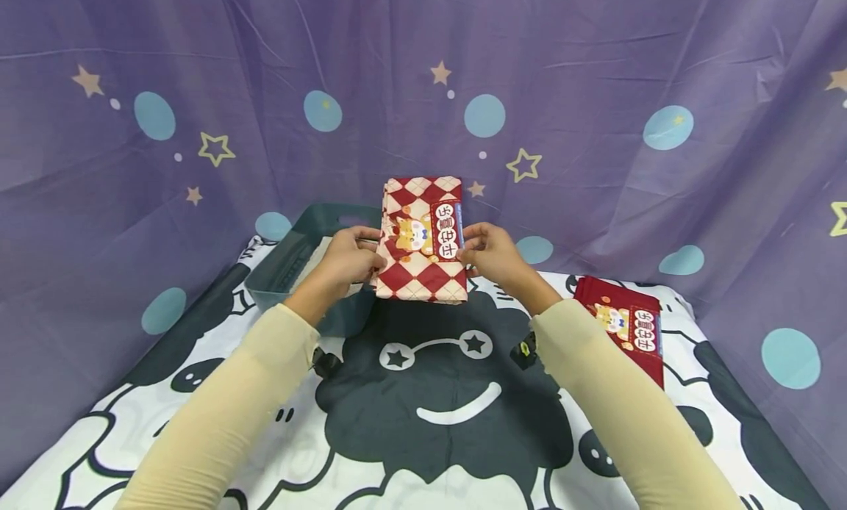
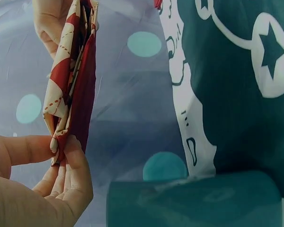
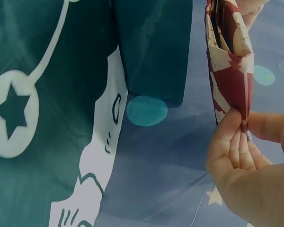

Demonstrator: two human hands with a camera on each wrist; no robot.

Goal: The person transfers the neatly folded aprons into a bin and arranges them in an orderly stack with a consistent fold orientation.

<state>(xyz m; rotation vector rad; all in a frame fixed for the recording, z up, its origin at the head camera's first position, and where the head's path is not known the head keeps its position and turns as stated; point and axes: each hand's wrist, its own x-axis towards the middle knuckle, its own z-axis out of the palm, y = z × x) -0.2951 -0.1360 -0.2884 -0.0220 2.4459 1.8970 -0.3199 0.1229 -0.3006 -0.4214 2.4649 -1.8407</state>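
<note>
A folded red-and-cream diamond-patterned cloth [image 1: 413, 278] with a cartoon animal and white lettering is held up between both hands, above the bed-like printed surface. My left hand [image 1: 351, 256] pinches its left edge, thumb in front. On the opposite edge, my right hand [image 1: 496, 253] pinches with thumb and fingers. Seen edge-on in the left wrist view, the folded cloth [image 2: 61, 85] shows several stacked layers between the fingertips. The right wrist view also shows the cloth [image 3: 232, 80] upright, its folds parting a little at the top.
Behind my left hand stands a teal plastic basket [image 1: 278, 267] with something pale inside. A second folded red cloth [image 1: 615, 322] with a similar cartoon lies at the right. A purple curtain [image 1: 569, 69] hangs behind the black-and-white printed sheet [image 1: 456, 451].
</note>
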